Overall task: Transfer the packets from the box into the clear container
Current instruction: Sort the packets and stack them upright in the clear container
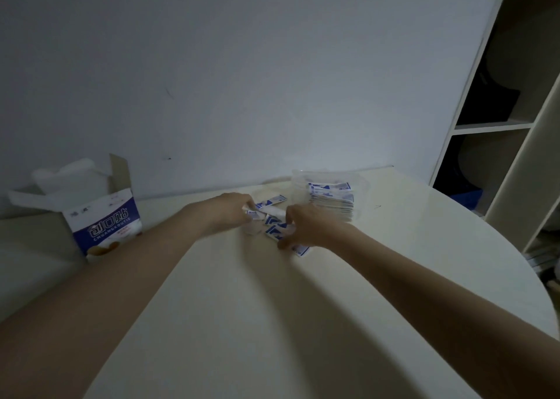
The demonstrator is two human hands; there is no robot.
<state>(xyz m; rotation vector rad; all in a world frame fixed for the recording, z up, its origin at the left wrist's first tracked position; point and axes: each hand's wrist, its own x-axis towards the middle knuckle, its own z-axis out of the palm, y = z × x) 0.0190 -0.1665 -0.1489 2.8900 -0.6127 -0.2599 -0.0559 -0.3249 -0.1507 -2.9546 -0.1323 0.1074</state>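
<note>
Both forearms reach across the table (272,323) to loose packets (274,230) scattered between the hands. Left hand (230,210), fingers curled, pinches one; right hand (306,227) curls over several. At two o'clock, the clear container (360,183) holds stacked packets; the box (103,225) stands open at nine o'clock.

A single view is given — taken from head height, aimed forward and slightly down across a pale rounded table (248,323) toward a plain wall (242,65). Wide-angle bending is seen at the edges, where a shelf unit (497,125) leans inward at the right. Both forearms are seen stretching away from the lens — the hands lie at mid-distance, near the table's far edge. No second view is supplied.
</note>
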